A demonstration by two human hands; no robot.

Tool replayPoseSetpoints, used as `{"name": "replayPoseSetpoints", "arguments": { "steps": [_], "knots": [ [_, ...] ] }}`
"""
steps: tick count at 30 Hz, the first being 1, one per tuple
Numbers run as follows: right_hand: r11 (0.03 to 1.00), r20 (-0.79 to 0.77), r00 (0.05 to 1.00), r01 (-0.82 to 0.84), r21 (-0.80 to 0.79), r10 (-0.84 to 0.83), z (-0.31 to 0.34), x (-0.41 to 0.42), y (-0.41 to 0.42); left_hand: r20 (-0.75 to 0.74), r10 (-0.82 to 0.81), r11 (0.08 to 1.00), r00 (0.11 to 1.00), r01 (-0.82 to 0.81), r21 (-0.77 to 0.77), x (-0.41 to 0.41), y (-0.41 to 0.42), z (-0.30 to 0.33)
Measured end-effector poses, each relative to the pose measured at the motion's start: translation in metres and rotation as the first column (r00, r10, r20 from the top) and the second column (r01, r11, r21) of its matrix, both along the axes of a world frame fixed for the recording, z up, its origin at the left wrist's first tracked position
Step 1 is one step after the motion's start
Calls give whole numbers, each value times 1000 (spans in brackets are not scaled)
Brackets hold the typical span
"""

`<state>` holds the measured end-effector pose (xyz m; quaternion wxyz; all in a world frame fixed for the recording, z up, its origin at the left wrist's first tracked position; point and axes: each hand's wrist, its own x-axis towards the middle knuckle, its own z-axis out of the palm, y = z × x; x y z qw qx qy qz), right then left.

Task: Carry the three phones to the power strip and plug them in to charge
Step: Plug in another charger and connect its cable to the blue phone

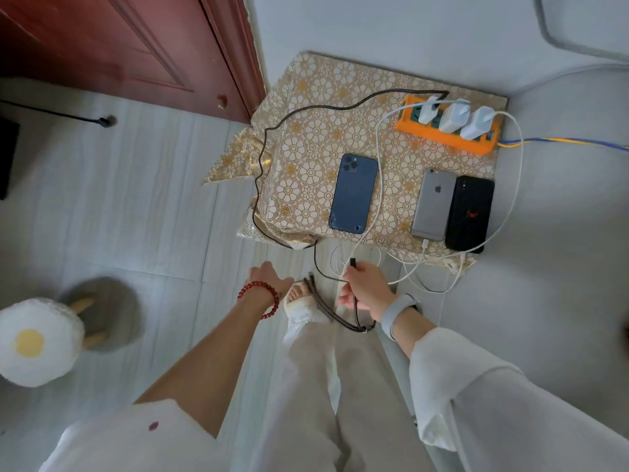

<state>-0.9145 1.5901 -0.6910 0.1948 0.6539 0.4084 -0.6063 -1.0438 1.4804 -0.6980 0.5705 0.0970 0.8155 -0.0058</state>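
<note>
Blue phone [354,194], silver-grey phone [434,204] and black phone [470,214] (small red mark on its back) are lying on a cloth [306,137] showing a gold-and-cream flower pattern. Orange power strip [446,131] is carrying three white chargers [454,115]; white cables [381,185] and a dark braided cable [262,155] are trailing off it, plus a blue-and-yellow cord [561,142]. Red bead bracelet [263,294] is showing on one wrist, grey band [396,313] on the other. Door [136,46] is looking dark red-brown, floor [119,216] pale grey. Cushion [34,342] is showing a white-and-yellow fried-egg design.
</note>
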Motion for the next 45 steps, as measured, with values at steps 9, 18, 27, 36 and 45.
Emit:
{"name": "replayPoseSetpoints", "arguments": {
  "steps": [9, 18, 27, 36, 45],
  "knots": [
    [759, -146, 957, -101, 643, 251, -31, -30, 54, -1, 365, 807, 931, -316, 499, -10, 95, -21],
    [901, -275, 961, 138, 412, -22, -42, -29, 74, -84, 218, 913, 972, -172, 370, 4, 136, -36],
    [895, -254, 964, 184, 406, -83, -22, -9, 76, 238, 472, 754, 849, -528, 391, -3, 129, -24],
    [919, -314, 948, 69, 389, 62, 8, 19, 39, 457, 782, 333, 423, -904, 268, -3, 120, -3],
    [936, -351, 934, 66, 345, 63, 7, -1, 48, 466, 793, 266, 391, -912, 312, 2, 127, 8]
  ]
}}
